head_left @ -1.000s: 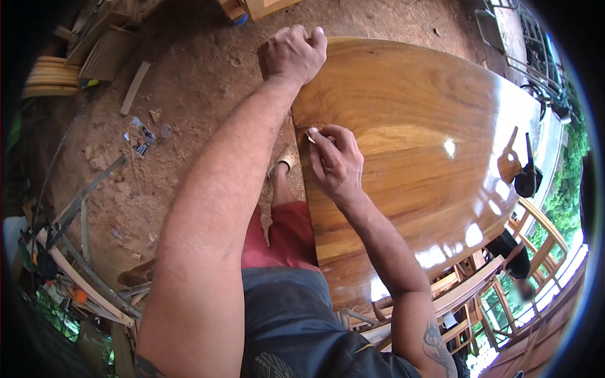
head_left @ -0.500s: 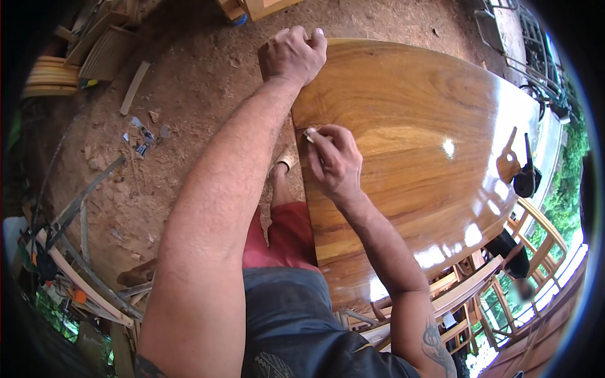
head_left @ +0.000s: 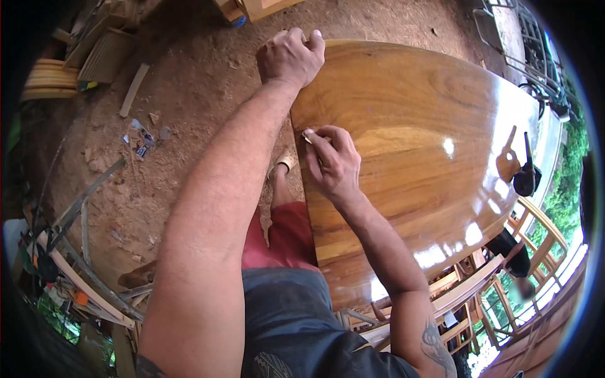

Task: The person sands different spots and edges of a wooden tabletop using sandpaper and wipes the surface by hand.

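Note:
A glossy brown wooden tabletop (head_left: 403, 164) with a curved far edge and a straight near edge extends to the right. At its upper left corner is my left hand (head_left: 290, 58), closed, with its fingers curled over the edge and their tips hidden. My right hand (head_left: 334, 160) is closed in a pinch above the straight edge. Between its thumb and fingers shows a small pale piece (head_left: 307, 135), too small to name exactly. A dark mark lies on the wood close to that piece.
Wood shavings and scraps lie on the dirt floor (head_left: 189, 107) at left. Stacked wooden parts (head_left: 50, 77) stand at upper left. Wooden frames (head_left: 542, 230) and a person in dark clothing (head_left: 512, 252) are at right. A metal rack (head_left: 529, 44) stands at upper right.
Hardly anything differs. Both hands appear a few pixels further left, and the pale piece in my right hand sits at a slightly different tilt.

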### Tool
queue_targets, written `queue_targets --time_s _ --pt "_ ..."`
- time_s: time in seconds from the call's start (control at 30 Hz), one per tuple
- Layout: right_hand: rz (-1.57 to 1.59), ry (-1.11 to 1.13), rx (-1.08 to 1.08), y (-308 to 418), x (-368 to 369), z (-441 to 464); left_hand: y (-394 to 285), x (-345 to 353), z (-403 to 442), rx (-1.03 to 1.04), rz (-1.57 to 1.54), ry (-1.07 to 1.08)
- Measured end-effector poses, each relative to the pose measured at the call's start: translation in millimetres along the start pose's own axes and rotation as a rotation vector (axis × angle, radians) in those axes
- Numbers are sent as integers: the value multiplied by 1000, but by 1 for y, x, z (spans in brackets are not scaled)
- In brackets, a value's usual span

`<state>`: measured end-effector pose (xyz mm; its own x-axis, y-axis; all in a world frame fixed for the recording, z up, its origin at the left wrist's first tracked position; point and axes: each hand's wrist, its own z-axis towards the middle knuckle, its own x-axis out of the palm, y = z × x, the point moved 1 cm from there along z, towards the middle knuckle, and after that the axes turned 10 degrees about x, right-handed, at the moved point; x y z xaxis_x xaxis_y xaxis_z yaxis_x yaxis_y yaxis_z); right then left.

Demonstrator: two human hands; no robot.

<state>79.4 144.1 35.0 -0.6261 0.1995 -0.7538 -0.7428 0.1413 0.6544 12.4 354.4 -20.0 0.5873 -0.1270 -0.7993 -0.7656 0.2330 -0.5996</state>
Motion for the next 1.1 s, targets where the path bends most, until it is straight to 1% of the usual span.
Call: queue_targets --time_s 0.1,0.2,0.3,0.4,0.43,0.53,0.67,0.7,0.8,0.83,0.93,1.07,1.1 --pt "-14 25 -3 -2 -7 0 2 0 2 -3 7 1" --pt "13 -18 19 4 1 0 -1 0 -1 -9 -7 2" --pt "17 -11 -18 -2 -2 -4 1 1 -1 8 15 -18" --pt "-18 -20 59 -2 -6 1 -4 -2 -2 -2 6 -3" --pt "21 -21 76 -2 -1 2 -4 -4 -2 -7 -1 4" --pt "27 20 -31 3 -1 -3 0 -1 -2 4 12 3" --pt "-17 -53 48 -4 -5 1 0 -3 1 -7 -14 23" --pt "37 -20 87 -1 -2 0 -1 -2 -1 -6 -7 24" --pt "34 38 -25 4 -4 -4 0 -1 -1 1 16 20" --pt "28 -1 -32 -3 -4 -4 1 0 0 1 15 17" --pt "10 -19 88 -2 -5 1 0 -1 0 -6 -5 27" --pt "19 22 -39 -2 -7 -2 1 2 -1 8 7 -21" --pt "-12 35 33 -5 -9 -2 1 0 1 3 6 -16"
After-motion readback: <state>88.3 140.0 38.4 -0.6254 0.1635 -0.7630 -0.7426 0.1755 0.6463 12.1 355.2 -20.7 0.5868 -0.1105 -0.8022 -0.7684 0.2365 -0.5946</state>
